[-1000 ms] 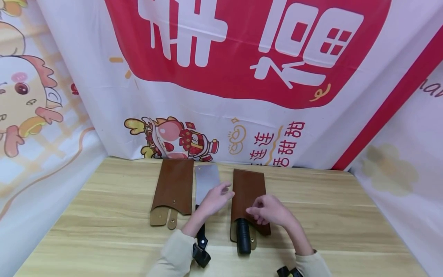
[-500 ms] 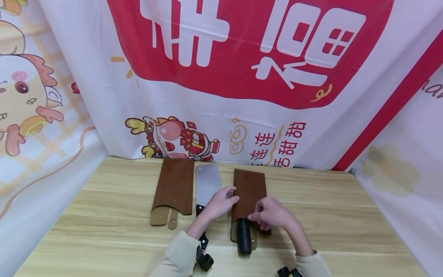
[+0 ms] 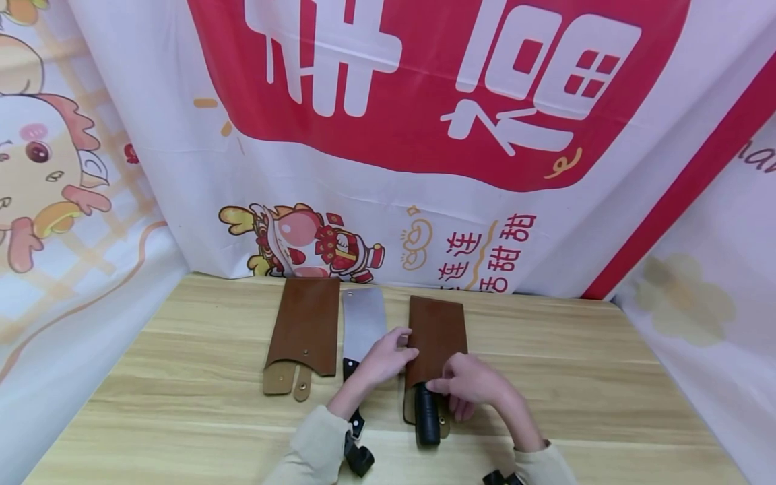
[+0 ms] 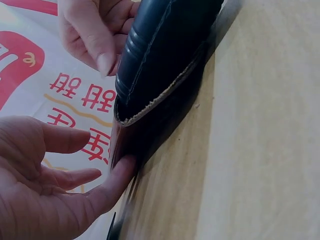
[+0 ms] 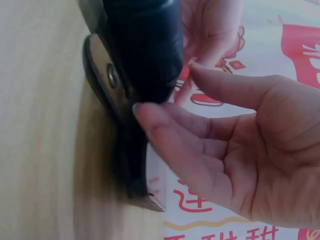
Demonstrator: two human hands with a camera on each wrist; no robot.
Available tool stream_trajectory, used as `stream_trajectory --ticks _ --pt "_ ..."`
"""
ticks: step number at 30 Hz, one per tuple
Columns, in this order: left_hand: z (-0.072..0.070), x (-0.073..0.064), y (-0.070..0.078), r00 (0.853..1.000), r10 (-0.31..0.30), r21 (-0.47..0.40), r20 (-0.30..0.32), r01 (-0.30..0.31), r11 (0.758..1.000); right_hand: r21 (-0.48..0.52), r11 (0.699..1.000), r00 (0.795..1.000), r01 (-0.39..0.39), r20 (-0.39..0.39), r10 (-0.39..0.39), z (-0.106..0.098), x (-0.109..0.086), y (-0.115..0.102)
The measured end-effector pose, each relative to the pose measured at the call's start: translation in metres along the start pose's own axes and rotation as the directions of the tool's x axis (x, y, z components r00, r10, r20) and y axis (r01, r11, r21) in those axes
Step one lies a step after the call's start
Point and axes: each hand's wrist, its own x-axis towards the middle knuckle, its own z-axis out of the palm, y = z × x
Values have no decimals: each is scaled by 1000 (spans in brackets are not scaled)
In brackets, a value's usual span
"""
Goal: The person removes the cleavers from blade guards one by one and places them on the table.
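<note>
A brown leather knife sheath (image 3: 438,323) lies flat on the table, with a black knife handle (image 3: 428,419) sticking out of its near end. The blade is hidden inside. My left hand (image 3: 380,360) is at the sheath's left edge, fingers spread, one fingertip touching the side in the left wrist view. At the mouth's right side, my right hand (image 3: 475,380) has its fingertips against the leather close to the handle. In the right wrist view the thumb stands apart from those fingers, and a strap with a metal snap (image 5: 112,75) shows beside the handle.
Left of the left hand lies a cleaver (image 3: 364,323) with a bare blade, its black handle partly under the left forearm. Farther left is a second brown sheath (image 3: 306,323) with tan tabs. A printed cloth (image 3: 339,162) hangs behind the wooden table (image 3: 545,337).
My left hand has moved right to the sheath's edge. My right hand has shifted down and slightly left, to the sheath's mouth by the handle. The sheaths and cleaver stay in place.
</note>
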Motion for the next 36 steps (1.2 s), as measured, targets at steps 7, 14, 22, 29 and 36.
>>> stream_trajectory --ticks 7,14,22,29,36 --pt "1 1 -2 1000 -4 -70 1 4 998 -11 1000 1000 -4 16 4 8 2 -4" --pt "3 2 -4 1000 -5 -76 1 5 997 -31 999 1000 -14 -15 14 16 0 -11" --pt "8 4 -6 999 10 -18 -34 -11 1000 -9 1000 998 -20 -64 19 23 0 -14" --pt "6 3 -5 993 -11 -6 -113 10 1000 76 997 992 -12 -126 22 31 4 -19" --pt "3 5 2 993 -58 -130 -107 44 991 93 996 981 -13 -193 31 31 3 -21"
